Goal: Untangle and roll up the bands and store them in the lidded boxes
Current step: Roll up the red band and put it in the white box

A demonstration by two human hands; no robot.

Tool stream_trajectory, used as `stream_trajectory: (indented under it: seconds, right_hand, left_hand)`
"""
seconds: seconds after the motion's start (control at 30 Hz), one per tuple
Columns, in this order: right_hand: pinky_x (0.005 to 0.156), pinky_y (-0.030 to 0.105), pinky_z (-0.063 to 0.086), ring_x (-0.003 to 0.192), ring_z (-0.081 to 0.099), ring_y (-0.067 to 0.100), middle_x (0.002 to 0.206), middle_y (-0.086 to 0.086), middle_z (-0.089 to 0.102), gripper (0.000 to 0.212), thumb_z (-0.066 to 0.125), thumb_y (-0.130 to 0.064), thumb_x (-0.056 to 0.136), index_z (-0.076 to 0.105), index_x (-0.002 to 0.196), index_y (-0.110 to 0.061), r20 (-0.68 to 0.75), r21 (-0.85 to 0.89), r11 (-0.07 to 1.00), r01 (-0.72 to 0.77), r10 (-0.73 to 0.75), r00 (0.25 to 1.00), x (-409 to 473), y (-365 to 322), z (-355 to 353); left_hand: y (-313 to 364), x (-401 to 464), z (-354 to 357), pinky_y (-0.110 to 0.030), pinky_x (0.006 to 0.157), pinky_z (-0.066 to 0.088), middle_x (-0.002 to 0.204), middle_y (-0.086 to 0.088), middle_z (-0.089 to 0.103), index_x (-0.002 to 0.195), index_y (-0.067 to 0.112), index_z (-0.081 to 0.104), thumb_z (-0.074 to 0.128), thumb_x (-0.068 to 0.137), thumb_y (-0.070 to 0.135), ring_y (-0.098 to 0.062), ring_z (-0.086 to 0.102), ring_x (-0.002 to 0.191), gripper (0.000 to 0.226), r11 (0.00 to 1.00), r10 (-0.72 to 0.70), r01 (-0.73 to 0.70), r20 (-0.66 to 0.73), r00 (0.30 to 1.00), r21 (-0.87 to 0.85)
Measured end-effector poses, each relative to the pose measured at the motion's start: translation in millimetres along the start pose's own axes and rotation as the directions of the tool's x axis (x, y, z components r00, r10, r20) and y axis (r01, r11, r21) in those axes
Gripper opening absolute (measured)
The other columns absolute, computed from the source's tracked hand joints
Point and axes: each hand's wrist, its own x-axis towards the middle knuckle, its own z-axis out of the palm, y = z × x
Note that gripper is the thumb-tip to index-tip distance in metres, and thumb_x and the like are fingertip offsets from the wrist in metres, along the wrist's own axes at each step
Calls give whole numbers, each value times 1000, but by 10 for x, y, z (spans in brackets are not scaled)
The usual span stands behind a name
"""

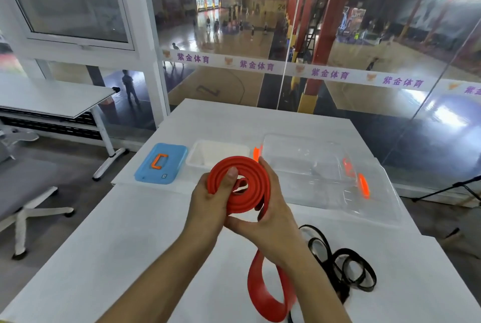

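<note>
A wide red band [256, 182] is partly wound into a flat coil that I hold above the white table [145, 242]. My left hand [208, 200] pinches the coil's left side, thumb on top. My right hand [270, 208] cups the coil from the right and below. The band's loose tail [263, 294] hangs down in a loop near the table's front edge. A tangled black band [346, 268] lies on the table to the right of my right forearm. At the back stand a small white open box [216, 153] and a large clear box [307, 164].
A blue lid [161, 164] with an orange clip lies left of the white box. A clear lid [377, 192] with orange clips lies by the large box. A glass wall runs behind the table. An office chair [28, 192] and another desk stand to the left.
</note>
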Motion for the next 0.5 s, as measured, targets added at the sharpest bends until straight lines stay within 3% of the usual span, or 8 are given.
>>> stream_trajectory:
  seconds: [0.13,0.23,0.33,0.43,0.5]
  right_hand:
    - [105,32,54,123,63,-1,142,-21,59,110,93,-35,65,27,151,-55,-107,-38,999,-21,17,994,-42,57,64]
    - [104,33,54,119,65,1,134,-23,63,101,95,-31,64,39,145,-49,-4,-83,996,11,-12,1000,-1,93,-95]
    - [106,30,51,121,63,2,133,-23,63,104,99,-35,62,40,147,-48,155,-142,988,63,-40,987,61,80,-289]
    - [95,23,51,112,64,2,125,-23,65,107,100,-23,59,42,146,-48,292,-201,974,103,-40,956,119,94,-403]
    - [97,26,52,116,62,4,128,-23,64,110,99,-28,57,39,147,-53,360,-257,954,154,-53,931,137,63,-394]
  left_hand:
    - [-135,-71,26,-28,85,59,100,3,80,120,23,63,58,87,58,-6,76,91,48,997,-46,45,25,999,58]
    - [-193,-86,-85,-40,88,62,113,0,77,128,26,62,53,97,52,-13,75,103,42,986,-158,150,138,978,72]
    - [-120,-54,-241,-38,80,64,113,-6,77,120,20,69,61,93,46,-18,75,103,38,972,-226,208,213,951,105]
    - [74,73,-392,-33,79,61,108,-11,77,118,17,69,79,81,44,-21,75,97,46,963,-186,97,355,916,253]
    - [246,146,-427,-28,82,60,104,-8,78,115,20,70,81,82,36,-20,76,96,39,915,-191,-26,491,850,402]
